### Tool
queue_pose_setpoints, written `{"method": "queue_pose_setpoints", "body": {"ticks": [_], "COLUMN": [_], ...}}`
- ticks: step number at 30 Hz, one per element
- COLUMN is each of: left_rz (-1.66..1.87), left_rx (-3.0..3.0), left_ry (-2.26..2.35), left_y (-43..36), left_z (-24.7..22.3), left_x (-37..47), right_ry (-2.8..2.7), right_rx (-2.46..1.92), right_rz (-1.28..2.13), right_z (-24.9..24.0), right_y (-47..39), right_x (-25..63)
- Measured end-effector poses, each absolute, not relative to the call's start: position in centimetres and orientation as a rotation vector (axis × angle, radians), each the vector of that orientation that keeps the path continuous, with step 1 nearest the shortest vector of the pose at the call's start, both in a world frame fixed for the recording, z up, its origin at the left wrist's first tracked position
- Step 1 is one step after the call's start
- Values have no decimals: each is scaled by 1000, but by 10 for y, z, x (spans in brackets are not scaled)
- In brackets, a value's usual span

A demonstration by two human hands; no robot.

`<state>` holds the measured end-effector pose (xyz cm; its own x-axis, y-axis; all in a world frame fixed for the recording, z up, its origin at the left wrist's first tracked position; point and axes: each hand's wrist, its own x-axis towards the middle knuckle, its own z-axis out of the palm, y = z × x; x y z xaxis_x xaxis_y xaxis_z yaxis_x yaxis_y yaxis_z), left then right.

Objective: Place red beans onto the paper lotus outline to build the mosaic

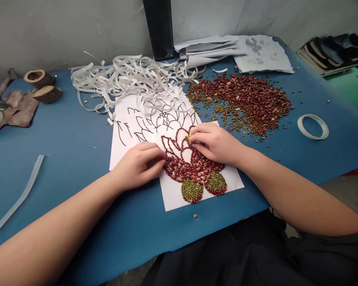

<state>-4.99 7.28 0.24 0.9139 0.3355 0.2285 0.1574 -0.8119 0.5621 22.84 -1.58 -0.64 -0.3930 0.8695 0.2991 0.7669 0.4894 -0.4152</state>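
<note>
A lotus-like flower of red beans (pixel 181 169) lies on a white sheet (pixel 174 200), with two round patches of green mung beans (pixel 192 189) at its bottom. Small yellow bits (pixel 188 136) show inside one outlined petal. Right at these bits are the pinched fingertips of my right hand (pixel 216 142); what they hold, if anything, is too small to name. My left hand (pixel 140 163) rests at the flower's left edge, its fingers curled and thumb close to them, the tips hiding whatever is between. Behind lies a second sheet with a black line drawing (pixel 164 119).
Curled white paper strips (pixel 131 75) cover the drawing's top. A pile of mixed red and green beans (pixel 247 101) spreads at the back right, near a tape roll (pixel 313 127) and stacked papers (pixel 262 53). Wood pieces (pixel 47 94) and a pale strip (pixel 20 196) lie left.
</note>
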Motion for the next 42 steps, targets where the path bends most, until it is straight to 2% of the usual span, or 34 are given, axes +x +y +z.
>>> {"method": "queue_pose_setpoints", "body": {"ticks": [18, 42], "left_rz": [454, 456], "left_rx": [2520, 2537], "left_ry": [334, 325], "left_y": [73, 73], "left_z": [1, 1], "left_x": [-50, -50], "right_ry": [-2314, -2289], "right_rx": [-1267, -1207], "right_rz": [153, 137], "right_z": [-4, -4], "right_y": [-18, -18], "right_x": [232, 235]}}
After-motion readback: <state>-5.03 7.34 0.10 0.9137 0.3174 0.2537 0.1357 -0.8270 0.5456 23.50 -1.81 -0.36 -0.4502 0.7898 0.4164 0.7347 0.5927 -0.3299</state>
